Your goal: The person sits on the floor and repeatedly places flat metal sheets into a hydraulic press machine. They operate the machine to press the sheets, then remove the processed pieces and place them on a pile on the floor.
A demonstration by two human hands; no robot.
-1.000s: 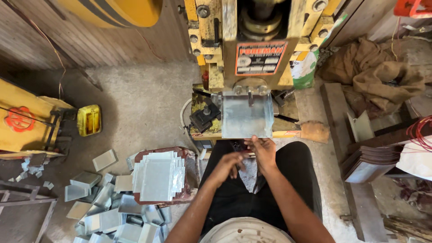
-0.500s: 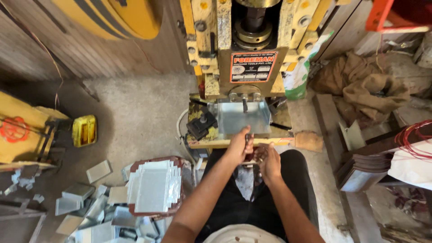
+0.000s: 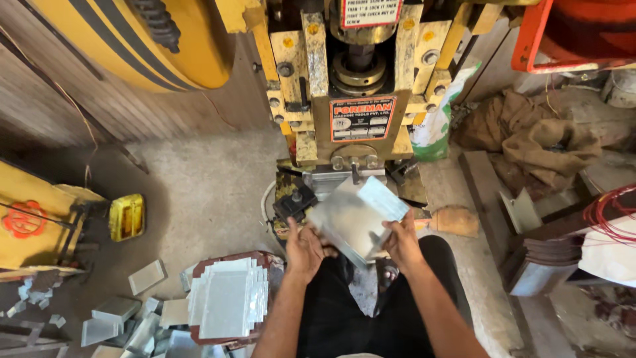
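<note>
Head view showed left hand (image 3: 306, 246) and right hand (image 3: 399, 240) with fingers clamped on opposite edges of a bent metal sheet (image 3: 356, 217), held tilted just in front of the yellow press (image 3: 354, 99). Judged risks: sharp edges could cut bare fingers, and hands near the die could get pinched.

The yellow flywheel (image 3: 142, 40) runs off the top of the frame, and so does the press (image 3: 358, 79). Both forearms leave at the bottom edge. The left hand (image 3: 306, 248) and right hand (image 3: 402, 242) cover the near corners of the metal sheet (image 3: 354, 219). The red wire coil (image 3: 613, 212) is cut by the right edge.
</note>
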